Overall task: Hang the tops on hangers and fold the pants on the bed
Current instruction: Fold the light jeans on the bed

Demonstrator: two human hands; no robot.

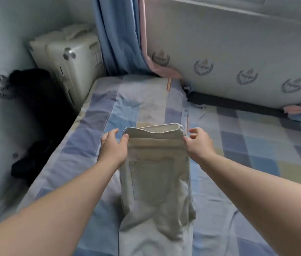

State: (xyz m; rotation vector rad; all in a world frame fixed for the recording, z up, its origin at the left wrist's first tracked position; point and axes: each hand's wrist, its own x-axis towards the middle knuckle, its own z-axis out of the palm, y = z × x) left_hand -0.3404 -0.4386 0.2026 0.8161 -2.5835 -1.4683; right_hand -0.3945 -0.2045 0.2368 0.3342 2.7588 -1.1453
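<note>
Checked blue bed (247, 145) filling the view, left hand (113, 146) and right hand (199, 143) pinching the waistband corners of pale pants (155, 174), pants lying lengthwise on the bed, cream suitcase (72, 60) beyond, blue curtain (116, 37) hanging behind

Pants (155, 182) legs cut off at bottom edge, dark heap (33, 100) beside bed — blurred, unidentifiable

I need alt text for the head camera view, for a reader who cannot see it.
Two bare hands, left hand and right hand, pinch the waistband corners of pale beige denim pants lying flat on a blue checked bedsheet. A cream hard-shell suitcase stands by the bed's far left corner.
</note>
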